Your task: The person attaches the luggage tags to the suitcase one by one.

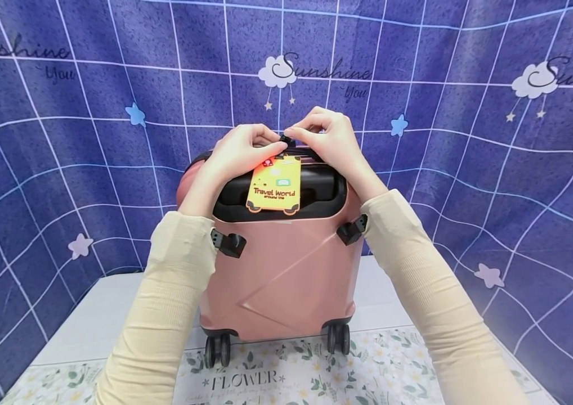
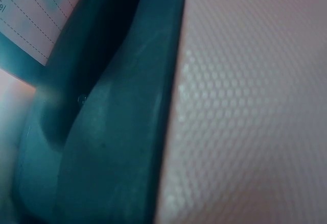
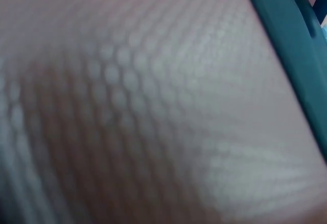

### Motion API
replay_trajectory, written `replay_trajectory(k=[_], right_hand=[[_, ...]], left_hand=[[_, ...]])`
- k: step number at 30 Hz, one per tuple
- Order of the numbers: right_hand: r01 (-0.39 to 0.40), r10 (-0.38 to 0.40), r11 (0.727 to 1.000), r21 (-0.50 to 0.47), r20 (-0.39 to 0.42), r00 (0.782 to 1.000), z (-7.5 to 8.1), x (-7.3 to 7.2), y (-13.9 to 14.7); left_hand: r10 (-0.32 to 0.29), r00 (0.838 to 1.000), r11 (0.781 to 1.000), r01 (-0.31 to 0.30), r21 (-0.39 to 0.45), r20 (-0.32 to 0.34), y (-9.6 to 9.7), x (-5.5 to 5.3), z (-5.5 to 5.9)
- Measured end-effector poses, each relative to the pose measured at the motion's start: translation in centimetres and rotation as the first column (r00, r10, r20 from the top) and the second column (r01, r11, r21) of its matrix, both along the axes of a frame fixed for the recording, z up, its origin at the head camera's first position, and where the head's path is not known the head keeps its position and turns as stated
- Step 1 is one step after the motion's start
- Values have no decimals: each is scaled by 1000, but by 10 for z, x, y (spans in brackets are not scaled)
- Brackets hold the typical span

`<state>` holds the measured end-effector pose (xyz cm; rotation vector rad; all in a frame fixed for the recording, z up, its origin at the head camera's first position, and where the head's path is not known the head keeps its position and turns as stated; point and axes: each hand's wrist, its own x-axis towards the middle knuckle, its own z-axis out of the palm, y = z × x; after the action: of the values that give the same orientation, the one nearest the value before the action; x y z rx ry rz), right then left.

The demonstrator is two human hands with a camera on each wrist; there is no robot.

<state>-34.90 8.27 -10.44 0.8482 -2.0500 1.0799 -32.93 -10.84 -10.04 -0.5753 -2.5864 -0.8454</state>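
A pink hard-shell suitcase (image 1: 286, 275) stands upright with a black handle recess (image 1: 319, 185) near its top. A yellow luggage tag (image 1: 275, 185) reading "Travel World" hangs in front of that recess. Above the tag, my left hand (image 1: 238, 151) and right hand (image 1: 334, 140) meet at the tag's black strap (image 1: 286, 139), thumb and fingers of each pinching it. Fingertips partly cover the strap, so its fastening cannot be made out. In the left wrist view, the lined back of the tag (image 2: 38, 15) shows beside the dark recess. Neither wrist view shows the fingers clearly.
Black wrist-camera mounts (image 1: 229, 243) sit at both cuffs, close before the suitcase front. Dark double wheels (image 1: 338, 338) rest on a white floral cloth (image 1: 393, 365). Behind hangs a blue gridded curtain (image 1: 448, 169). Textured pink shell (image 3: 153, 81) fills most of the right wrist view.
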Motion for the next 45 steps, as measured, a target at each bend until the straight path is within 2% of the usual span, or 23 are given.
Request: replay_trajectory(k=[9,32,39,45], right_hand=[[-18,18,1000,-4,88,996,0,-1,0],[-43,39,999,16,173,984,1,1,-1],[-89,79,995,39,220,972,2,0,-2],[-65,42,995,76,277,960,3,1,-1]], left_hand=[[-7,1000,1000,7,6,8,-1,-1,-2],[-21,1000,1000,21,-6,-5,-1,1,0],[-22,1000,1000,21,-13,-14,-1,1,0],[-39,999,999,38,-14,-28,-1,2,0]])
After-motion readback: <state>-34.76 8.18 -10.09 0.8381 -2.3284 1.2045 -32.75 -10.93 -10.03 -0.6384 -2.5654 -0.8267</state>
